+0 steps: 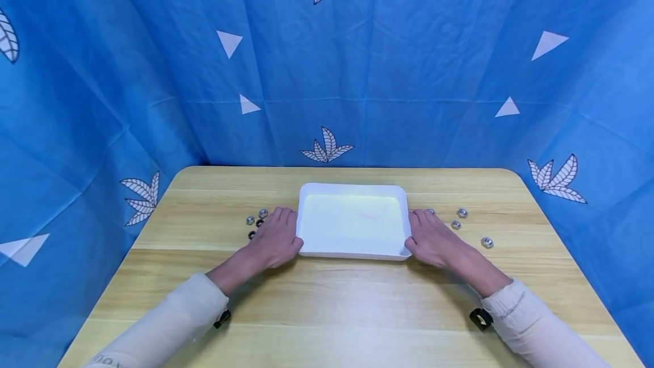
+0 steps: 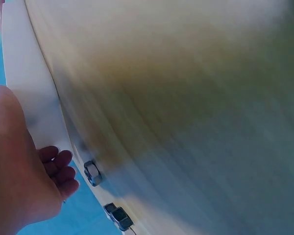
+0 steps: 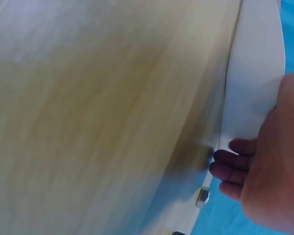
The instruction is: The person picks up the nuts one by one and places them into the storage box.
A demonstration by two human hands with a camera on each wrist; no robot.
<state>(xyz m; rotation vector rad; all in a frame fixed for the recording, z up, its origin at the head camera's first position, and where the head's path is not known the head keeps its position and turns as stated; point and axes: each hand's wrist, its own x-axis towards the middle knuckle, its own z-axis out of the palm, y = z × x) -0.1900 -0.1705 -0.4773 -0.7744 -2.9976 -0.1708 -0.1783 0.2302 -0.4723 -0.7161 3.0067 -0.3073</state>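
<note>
A shallow white tray [image 1: 352, 223] lies level on the wooden table, with nothing inside it. My left hand [image 1: 278, 237] grips its left side, the thumb at the near corner and the other fingers along the side wall. On the opposite side my right hand [image 1: 434, 237] holds the tray the same way. In the left wrist view the fingers [image 2: 62, 171] curl in beside the tray's wall [image 2: 29, 63]. The right wrist view has the fingers [image 3: 230, 164] bent at the other end, next to the outer wall [image 3: 255, 58].
Several metal and black nuts [image 1: 263, 213] lie just left of my left hand. More metal nuts [image 1: 462, 213] are spread to the right of my right hand. Behind the wooden table [image 1: 352, 305] hangs a blue curtain [image 1: 424, 72] with leaf prints.
</note>
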